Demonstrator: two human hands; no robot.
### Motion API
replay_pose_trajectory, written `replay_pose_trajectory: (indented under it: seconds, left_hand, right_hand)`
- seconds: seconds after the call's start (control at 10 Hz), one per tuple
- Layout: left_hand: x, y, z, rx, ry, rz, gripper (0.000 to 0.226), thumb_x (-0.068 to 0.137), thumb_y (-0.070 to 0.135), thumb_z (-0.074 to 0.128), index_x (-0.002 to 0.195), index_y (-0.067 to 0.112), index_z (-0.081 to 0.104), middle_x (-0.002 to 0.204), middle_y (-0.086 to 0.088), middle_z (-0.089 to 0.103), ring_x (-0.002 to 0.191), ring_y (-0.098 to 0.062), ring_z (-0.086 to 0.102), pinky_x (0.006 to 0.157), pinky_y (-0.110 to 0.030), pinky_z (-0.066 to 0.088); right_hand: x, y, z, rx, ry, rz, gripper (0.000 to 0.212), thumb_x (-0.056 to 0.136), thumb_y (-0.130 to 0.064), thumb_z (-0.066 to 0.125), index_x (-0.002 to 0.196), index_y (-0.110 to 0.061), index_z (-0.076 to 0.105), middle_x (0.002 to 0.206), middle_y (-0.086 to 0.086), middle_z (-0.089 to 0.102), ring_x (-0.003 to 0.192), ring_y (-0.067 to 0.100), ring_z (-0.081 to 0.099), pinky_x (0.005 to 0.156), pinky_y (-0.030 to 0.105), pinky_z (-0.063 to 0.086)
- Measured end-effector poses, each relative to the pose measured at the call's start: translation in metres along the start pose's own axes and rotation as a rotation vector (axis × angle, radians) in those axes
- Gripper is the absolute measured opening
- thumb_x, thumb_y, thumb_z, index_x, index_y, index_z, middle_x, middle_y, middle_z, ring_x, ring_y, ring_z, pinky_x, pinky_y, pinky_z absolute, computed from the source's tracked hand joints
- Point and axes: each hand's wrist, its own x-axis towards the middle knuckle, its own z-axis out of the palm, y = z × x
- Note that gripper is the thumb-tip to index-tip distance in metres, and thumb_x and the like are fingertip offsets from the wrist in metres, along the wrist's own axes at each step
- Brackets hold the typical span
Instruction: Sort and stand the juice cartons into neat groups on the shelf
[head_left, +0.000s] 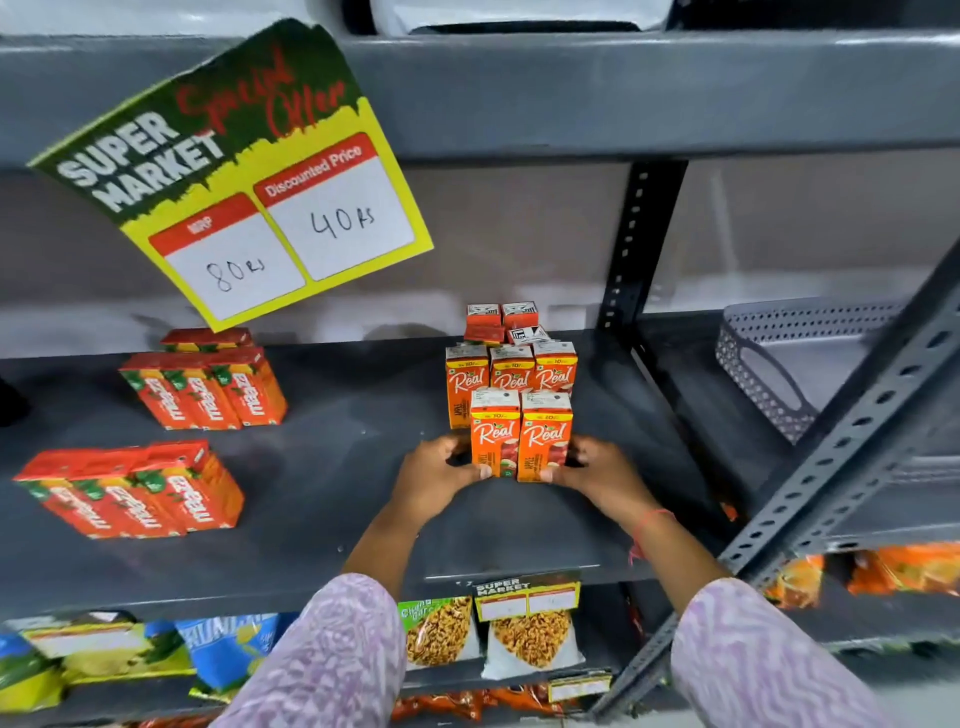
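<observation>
Two orange Real apple juice cartons (521, 439) stand side by side on the dark grey shelf (337, 441). My left hand (439, 480) presses the left carton's side and my right hand (597, 475) presses the right carton's side. Directly behind them stands a row of three more Real cartons (511, 374), and behind those a few small red cartons (501, 322). On the left, three red Maaza cartons (205, 389) stand in a row at the back with another behind, and three more Maaza cartons (132, 491) stand nearer the front.
A yellow and green price sign (244, 176) hangs from the upper shelf. A black upright post (631, 249) and a slanted grey brace (831, 467) bound the right side. A perforated grey basket (779, 358) sits on the right. Snack bags (530, 634) fill the shelf below.
</observation>
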Motion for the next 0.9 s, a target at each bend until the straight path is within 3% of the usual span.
replay_pose_trajectory:
  seconds: [0.1,0.3,0.4,0.5,0.6,0.8,0.9]
  left_hand:
    - [-0.003,0.001,0.001,-0.043,0.0,0.005,0.036,0.077,0.015,0.074,0.112,0.015,0.066,0.117,-0.003,0.068,0.097,-0.006,0.059,0.087,-0.023,0.04]
    - [-0.026,-0.004,0.002,-0.058,-0.014,-0.02,0.032,0.076,0.015,0.075,0.106,0.016,0.067,0.111,0.0,0.07,0.097,-0.009,0.062,0.086,-0.026,0.044]
    - [-0.045,-0.005,0.004,-0.029,-0.029,-0.047,0.032,0.076,0.016,0.075,0.107,0.017,0.068,0.114,-0.001,0.069,0.098,-0.008,0.061,0.088,-0.026,0.046]
    - [-0.061,-0.007,0.008,-0.026,-0.026,-0.056,0.032,0.076,0.017,0.075,0.107,0.018,0.067,0.116,0.0,0.069,0.096,-0.005,0.06,0.084,-0.022,0.045]
    - [-0.067,-0.002,0.006,-0.005,-0.027,-0.078,0.035,0.077,0.018,0.074,0.111,0.017,0.065,0.119,-0.001,0.068,0.105,-0.012,0.062,0.095,-0.028,0.047]
    - [-0.072,0.005,-0.004,0.2,-0.091,-0.046,0.041,0.08,0.021,0.07,0.12,0.017,0.06,0.123,-0.002,0.065,0.112,-0.016,0.06,0.099,-0.032,0.047]
    - [-0.079,0.004,-0.013,0.346,-0.071,0.0,0.049,0.083,0.02,0.065,0.13,0.018,0.052,0.136,-0.003,0.056,0.124,-0.017,0.051,0.103,-0.028,0.041]
  right_hand:
    - [-0.001,-0.002,0.0,-0.003,-0.012,0.008,0.031,0.079,-0.015,0.072,0.109,-0.019,0.065,0.109,-0.007,0.063,0.103,0.009,0.054,0.091,0.027,0.036]
    - [-0.021,-0.002,0.0,-0.008,-0.05,0.01,0.024,0.078,-0.016,0.073,0.092,-0.032,0.063,0.106,-0.009,0.065,0.098,0.008,0.057,0.09,0.028,0.038]
    - [-0.038,0.003,0.002,-0.047,-0.07,0.015,0.022,0.077,-0.017,0.074,0.093,-0.03,0.067,0.109,-0.003,0.071,0.104,0.015,0.062,0.096,0.035,0.044]
    - [-0.05,0.008,0.003,-0.057,-0.076,0.024,0.023,0.076,-0.016,0.075,0.085,-0.035,0.066,0.103,-0.007,0.069,0.106,0.016,0.061,0.094,0.033,0.043]
    - [-0.054,0.008,0.003,-0.041,-0.077,0.035,0.025,0.076,-0.017,0.076,0.081,-0.037,0.064,0.101,-0.01,0.067,0.105,0.014,0.061,0.091,0.03,0.042]
    - [-0.052,0.01,0.003,-0.105,-0.121,0.04,0.04,0.072,-0.01,0.077,0.104,-0.028,0.062,0.105,-0.01,0.066,0.11,0.015,0.06,0.088,0.026,0.042]
    - [-0.061,0.011,0.004,-0.004,-0.118,0.056,0.079,0.069,0.005,0.074,0.137,-0.018,0.042,0.123,-0.007,0.057,0.116,0.013,0.053,0.081,0.019,0.045]
